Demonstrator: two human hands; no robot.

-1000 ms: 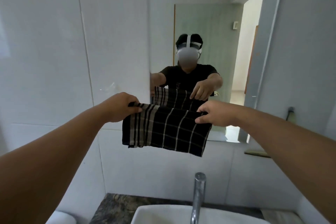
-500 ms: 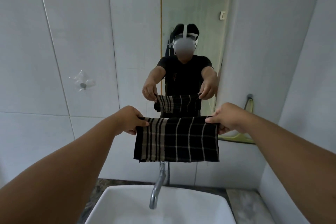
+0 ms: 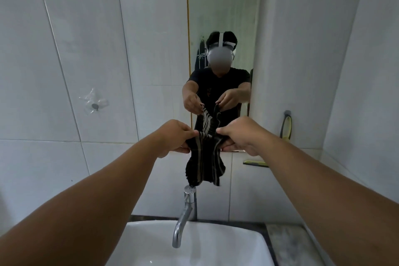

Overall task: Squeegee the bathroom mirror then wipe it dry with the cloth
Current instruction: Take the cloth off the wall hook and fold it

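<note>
Cloth [image 3: 205, 157] hung bunched above tap [image 3: 187, 207], mirror [image 3: 222, 54] just beyond; left hand [image 3: 173, 141] and right hand [image 3: 239, 137] each pinched tight on its top edge.

White glossy wall tiles [image 3: 64, 71] with thin grout lines cover the room. A clear adhesive hook [image 3: 94, 106] is stuck on the tiles, left of and above the chrome tap [image 3: 185, 211]. The tap rises behind a white basin [image 3: 216, 248] and curves over it. A dark stone counter [image 3: 287, 244] shows right of the basin. Light is dim and even.
</note>
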